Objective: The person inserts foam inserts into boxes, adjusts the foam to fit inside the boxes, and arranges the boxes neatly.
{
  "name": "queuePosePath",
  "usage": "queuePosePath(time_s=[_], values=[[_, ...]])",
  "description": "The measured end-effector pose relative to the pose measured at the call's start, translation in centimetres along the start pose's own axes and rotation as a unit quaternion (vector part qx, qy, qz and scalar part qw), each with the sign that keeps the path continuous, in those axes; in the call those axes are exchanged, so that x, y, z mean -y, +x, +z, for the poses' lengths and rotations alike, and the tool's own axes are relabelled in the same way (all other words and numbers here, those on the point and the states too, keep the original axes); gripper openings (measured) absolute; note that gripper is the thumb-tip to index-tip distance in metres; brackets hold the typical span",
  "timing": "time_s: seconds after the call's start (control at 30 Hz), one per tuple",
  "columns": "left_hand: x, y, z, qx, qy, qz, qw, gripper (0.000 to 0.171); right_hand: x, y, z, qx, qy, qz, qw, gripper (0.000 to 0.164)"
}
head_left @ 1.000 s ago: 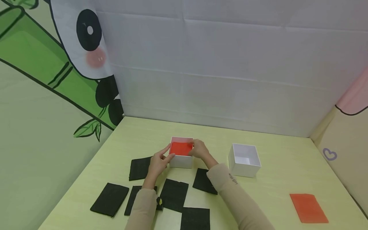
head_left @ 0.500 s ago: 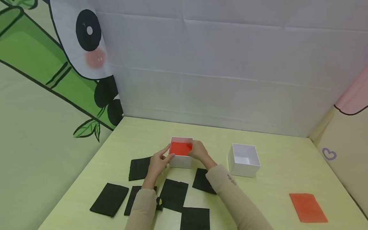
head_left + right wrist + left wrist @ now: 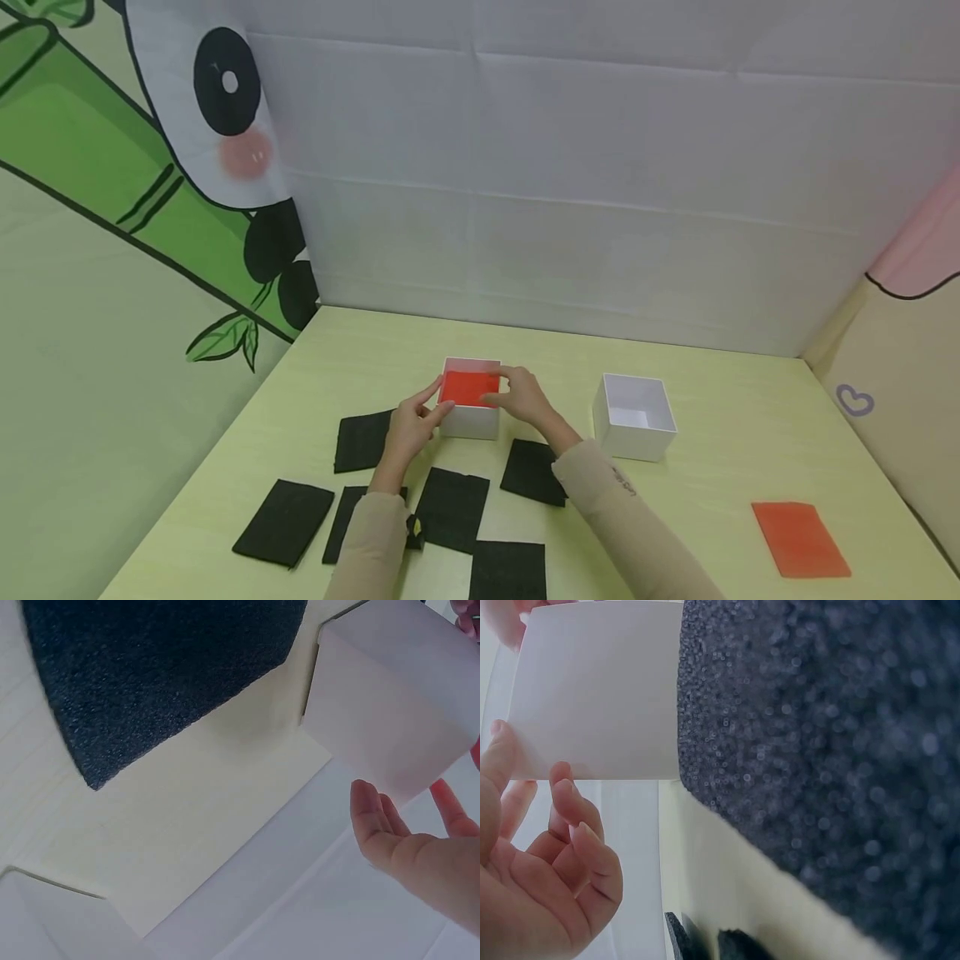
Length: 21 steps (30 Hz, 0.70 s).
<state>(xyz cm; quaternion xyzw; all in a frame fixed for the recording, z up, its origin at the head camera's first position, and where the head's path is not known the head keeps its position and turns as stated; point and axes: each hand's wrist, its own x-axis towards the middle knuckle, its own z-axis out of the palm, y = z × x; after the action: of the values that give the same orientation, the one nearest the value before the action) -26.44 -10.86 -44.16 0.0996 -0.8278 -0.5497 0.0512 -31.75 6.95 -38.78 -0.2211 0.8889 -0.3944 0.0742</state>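
A white open-topped box (image 3: 469, 423) stands at the back of the table, left of centre. A red sheet (image 3: 467, 388) lies inside it, just below the rim. My left hand (image 3: 410, 427) grips the box's left side, thumb at the front left corner; in the left wrist view its other fingers curl beside the wall. At the right side is my right hand (image 3: 525, 398), thumb and forefinger spread apart over the rim and the red sheet's right edge. Its remaining fingers extend along the outer wall in the right wrist view. Whether the fingertips touch the sheet is hard to tell.
Several black foam sheets (image 3: 283, 523) lie around and between the forearms. A second white open box (image 3: 634, 417) stands to the right. Another red sheet (image 3: 801, 539) lies near the table's right side. A white sheet wall rises behind the table.
My right hand has shifted slightly, its thumb and forefinger spreading wider apart, and its forearm has swung a little to the right. The left hand, the box and the red sheet look unchanged.
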Motion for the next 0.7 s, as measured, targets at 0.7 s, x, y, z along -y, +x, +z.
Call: queuePosePath(time_s=[0.7], values=[[0.8,-0.3,-0.5,0.004,-0.001,0.015,0.9999,0.059,-0.2,-4.9,-3.5,-0.064,0.116,-0.064,0.989,0.044]])
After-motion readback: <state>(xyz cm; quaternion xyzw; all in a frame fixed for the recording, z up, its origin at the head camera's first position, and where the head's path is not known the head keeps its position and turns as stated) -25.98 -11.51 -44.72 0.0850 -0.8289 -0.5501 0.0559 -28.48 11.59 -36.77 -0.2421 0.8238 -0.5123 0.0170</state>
